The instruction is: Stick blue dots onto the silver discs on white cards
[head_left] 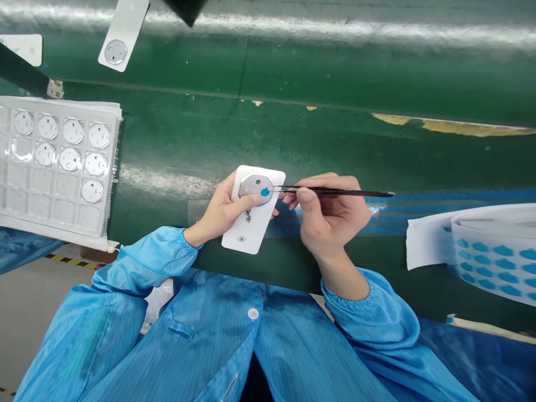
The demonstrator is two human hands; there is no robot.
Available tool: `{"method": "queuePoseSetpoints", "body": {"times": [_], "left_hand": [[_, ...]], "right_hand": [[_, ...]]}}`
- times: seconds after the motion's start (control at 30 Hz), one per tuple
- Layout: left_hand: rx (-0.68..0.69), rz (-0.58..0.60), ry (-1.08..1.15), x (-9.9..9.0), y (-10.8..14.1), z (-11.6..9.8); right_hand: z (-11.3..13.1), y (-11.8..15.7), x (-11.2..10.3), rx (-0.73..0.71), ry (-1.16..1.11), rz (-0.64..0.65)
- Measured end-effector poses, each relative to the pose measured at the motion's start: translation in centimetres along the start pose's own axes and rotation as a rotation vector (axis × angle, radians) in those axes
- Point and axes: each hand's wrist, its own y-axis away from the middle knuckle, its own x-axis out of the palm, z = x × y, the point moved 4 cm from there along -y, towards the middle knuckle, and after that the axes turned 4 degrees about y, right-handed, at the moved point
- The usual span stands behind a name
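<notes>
My left hand [228, 209] grips a white rectangular card [247, 237] with rounded corners and dark printing. Set into the card's upper part is a silver, roughly octagonal disc [248, 184] with a dark dot on it. My left thumb presses at the lower edge of this disc. Black tweezers [335, 191] are pinched in my right hand [330, 215], pointing left. Their tips reach a small blue sticker [264, 191] on the disc's right side; whether they still grip it I cannot tell.
A clear compartment tray [62, 215] with several silver discs lies at the left. White sheets with blue stickers [505, 262] curl at the right, and a strip of blue pieces [422, 206] lies on the green bench [293, 139]. Another white card [128, 25] rests at the upper left.
</notes>
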Motion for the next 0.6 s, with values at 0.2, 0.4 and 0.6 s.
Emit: {"method": "queuePoseSetpoints", "body": {"times": [0.2,0.4,0.6], "left_hand": [[-0.009,0.004,-0.023,-0.03,-0.01,0.07],[-0.012,-0.028,-0.039,-0.37,-0.13,0.24],[-0.023,-0.035,-0.051,-0.49,-0.13,0.33]], "right_hand": [[-0.30,0.18,-0.19,-0.022,0.013,0.011],[0.00,0.08,-0.21,-0.095,-0.030,0.031],[0.20,-0.03,-0.17,-0.076,-0.014,0.008]]}}
